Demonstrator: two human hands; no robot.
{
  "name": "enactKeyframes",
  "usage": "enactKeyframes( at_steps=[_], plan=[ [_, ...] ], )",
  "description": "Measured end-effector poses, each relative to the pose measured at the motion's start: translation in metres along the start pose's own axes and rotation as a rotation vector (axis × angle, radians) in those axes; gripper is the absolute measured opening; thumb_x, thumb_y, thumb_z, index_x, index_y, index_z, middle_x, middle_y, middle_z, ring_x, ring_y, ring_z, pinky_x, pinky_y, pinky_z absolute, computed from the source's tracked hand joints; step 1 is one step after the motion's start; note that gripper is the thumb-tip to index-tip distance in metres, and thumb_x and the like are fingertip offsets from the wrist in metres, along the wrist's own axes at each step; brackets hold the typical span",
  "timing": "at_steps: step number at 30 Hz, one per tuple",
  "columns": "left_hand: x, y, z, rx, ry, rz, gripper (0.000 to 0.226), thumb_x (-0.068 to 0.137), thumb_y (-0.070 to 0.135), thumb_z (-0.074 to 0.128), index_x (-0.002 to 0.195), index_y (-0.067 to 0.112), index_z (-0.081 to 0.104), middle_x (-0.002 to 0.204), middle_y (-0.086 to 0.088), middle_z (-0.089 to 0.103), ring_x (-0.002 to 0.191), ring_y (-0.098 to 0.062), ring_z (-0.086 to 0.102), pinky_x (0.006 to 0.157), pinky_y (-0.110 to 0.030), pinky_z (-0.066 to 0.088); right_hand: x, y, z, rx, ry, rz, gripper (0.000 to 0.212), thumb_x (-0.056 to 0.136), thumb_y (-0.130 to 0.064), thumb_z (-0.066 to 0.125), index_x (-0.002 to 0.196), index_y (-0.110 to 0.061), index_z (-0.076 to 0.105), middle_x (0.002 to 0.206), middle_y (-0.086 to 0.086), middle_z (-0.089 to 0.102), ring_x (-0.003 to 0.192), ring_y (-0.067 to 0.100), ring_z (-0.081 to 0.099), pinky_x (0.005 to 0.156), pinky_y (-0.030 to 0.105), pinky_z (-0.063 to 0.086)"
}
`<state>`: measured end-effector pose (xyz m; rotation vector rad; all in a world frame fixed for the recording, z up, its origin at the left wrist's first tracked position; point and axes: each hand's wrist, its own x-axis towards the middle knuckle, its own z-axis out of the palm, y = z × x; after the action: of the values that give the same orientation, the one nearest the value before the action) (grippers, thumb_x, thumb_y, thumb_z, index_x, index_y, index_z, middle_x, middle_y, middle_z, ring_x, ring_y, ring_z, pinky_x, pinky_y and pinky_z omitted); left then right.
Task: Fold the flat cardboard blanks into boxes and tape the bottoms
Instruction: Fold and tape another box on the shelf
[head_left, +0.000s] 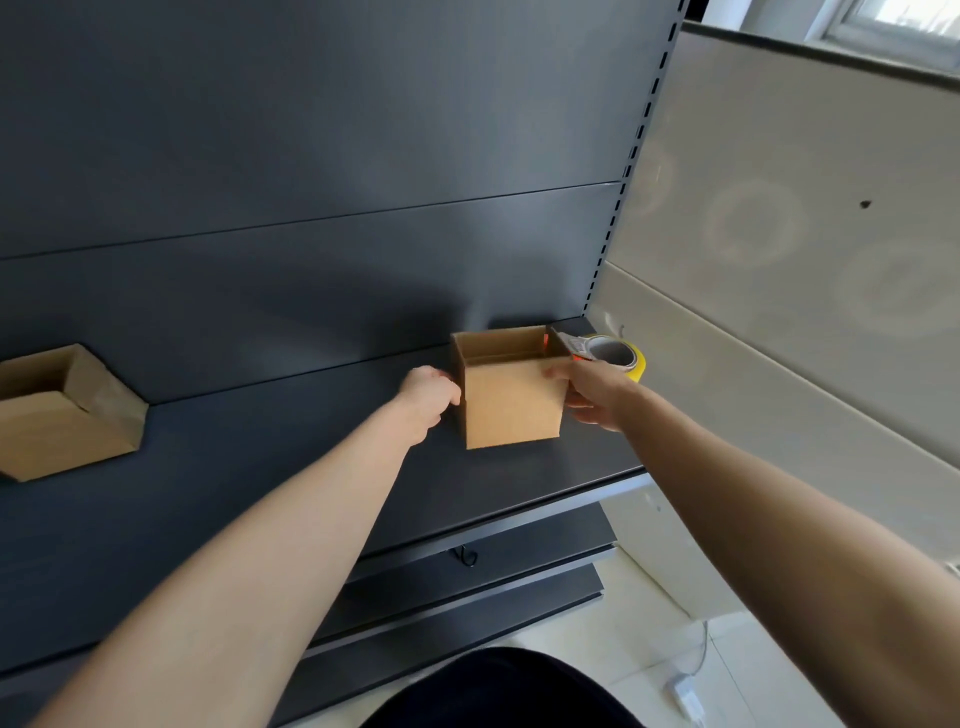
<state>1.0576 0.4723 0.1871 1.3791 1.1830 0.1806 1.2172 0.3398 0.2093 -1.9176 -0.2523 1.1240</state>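
Small cardboard box (511, 402) stands upright, open top up, on the dark shelf (291, 467) near its right end — both hands on it. Left hand (428, 397) presses the box's left wall, fingers curled against it; right hand (587, 397) cups the right wall, thumb over the front top corner, so the box is pinched between two palms. Looks like the set-down or squaring step of a formed box; whether the bottom is taped cannot be told, it faces the shelf. To do it well: keep even pressure on both walls so the thin board doesn't bow, seat the base flat, let go both sides together so it doesn't tip or skate on the smooth shelf. Tape dispenser (597, 353) with a yellow roll sits just behind the box's right rear corner, touching or nearly so — mind not to knock it. Second open box (67, 410) lies well apart at the left edge, tilted. Material: plain brown corrugated board, matte, crisp edges, light; shelf is matte dark metal, slotted upright at the right.
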Motion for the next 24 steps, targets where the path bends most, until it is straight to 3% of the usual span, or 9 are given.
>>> enactKeyframes(
  at_steps=[2,7,10,12,14,16,20,21,24],
  plan=[
    [0.0,0.001,0.0,-0.102,0.026,-0.033,0.022,0.084,0.002,0.051,0.104,0.008,0.056,0.113,-0.012,0.057,0.103,-0.026,0.053,0.084,-0.035,0.041,-0.001,0.0,-0.003,-0.02,-0.029,0.009,0.046,0.087,-0.018,0.062,0.131,-0.012,0.048,0.103,0.007,0.058,0.094,0.021,0.054,0.095,0.035,0.041],
    [-0.002,0.007,0.0,-0.171,0.02,-0.092,0.045,0.091,0.032,0.054,0.131,0.012,0.051,0.125,-0.012,0.058,0.114,-0.031,0.056,0.091,-0.042,0.042,0.002,-0.007,-0.007,-0.037,-0.01,-0.013,0.041,0.083,-0.016,0.059,0.123,-0.013,0.052,0.127,0.012,0.058,0.118,0.027,0.053,0.095,0.036,0.04],
    [-0.006,0.009,0.003,-0.097,0.019,-0.141,0.055,0.09,0.04,0.06,0.135,0.011,0.046,0.128,-0.013,0.055,0.112,-0.031,0.058,0.092,-0.044,0.045,0.004,-0.015,-0.007,0.031,-0.007,-0.032,0.035,0.087,-0.029,0.059,0.119,-0.014,0.056,0.118,0.007,0.064,0.101,0.019,0.06,0.075,0.029,0.042],
    [-0.011,0.011,0.007,-0.082,-0.001,-0.165,0.05,0.091,0.036,0.061,0.131,0.007,0.049,0.121,-0.015,0.057,0.106,-0.031,0.061,0.089,-0.045,0.048,0.007,-0.02,-0.005,0.049,0.004,-0.051,0.029,0.091,-0.038,0.057,0.111,-0.017,0.057,0.107,0.003,0.062,0.09,0.016,0.059,0.072,0.026,0.043],
    [-0.013,0.014,0.01,-0.104,0.046,-0.139,0.038,0.091,0.023,0.061,0.121,0.0,0.054,0.108,-0.017,0.062,0.093,-0.03,0.064,0.079,-0.041,0.054,0.012,-0.023,-0.003,0.005,0.024,-0.074,0.025,0.091,-0.044,0.056,0.095,-0.02,0.058,0.101,0.003,0.061,0.09,0.018,0.057,0.088,0.031,0.043],
    [-0.011,0.017,0.01,-0.128,0.173,-0.097,0.025,0.089,0.011,0.061,0.108,-0.004,0.058,0.102,-0.02,0.064,0.087,-0.032,0.066,0.067,-0.037,0.056,0.016,-0.025,-0.002,-0.021,0.028,-0.106,0.027,0.091,-0.044,0.054,0.088,-0.017,0.058,0.095,0.007,0.061,0.086,0.019,0.057,0.092,0.033,0.045],
    [-0.011,0.016,0.0,-0.173,0.348,-0.04,0.003,0.085,0.003,0.059,0.083,0.005,0.058,0.109,-0.022,0.065,0.094,-0.036,0.065,0.068,-0.041,0.059,0.022,-0.032,0.002,-0.04,-0.034,-0.128,0.034,0.093,-0.047,0.048,0.086,-0.016,0.059,0.074,0.005,0.066,0.066,0.018,0.06,0.066,0.027,0.04],
    [-0.013,0.014,-0.002,-0.162,0.352,-0.036,0.005,0.085,0.004,0.058,0.087,0.008,0.06,0.111,-0.02,0.064,0.097,-0.035,0.064,0.073,-0.041,0.058,0.022,-0.034,0.006,-0.06,-0.055,-0.132,0.035,0.094,-0.047,0.047,0.085,-0.016,0.06,0.071,0.003,0.066,0.064,0.017,0.06,0.063,0.027,0.039],
    [-0.02,0.006,-0.009,-0.146,0.353,-0.05,0.049,0.089,0.002,0.055,0.135,0.017,0.05,0.124,-0.011,0.058,0.109,-0.032,0.058,0.081,-0.041,0.054,0.023,-0.039,0.021,-0.149,-0.14,-0.14,0.041,0.095,-0.05,0.045,0.094,-0.014,0.064,0.075,0.004,0.067,0.072,0.019,0.062,0.064,0.027,0.041]
  ],
)
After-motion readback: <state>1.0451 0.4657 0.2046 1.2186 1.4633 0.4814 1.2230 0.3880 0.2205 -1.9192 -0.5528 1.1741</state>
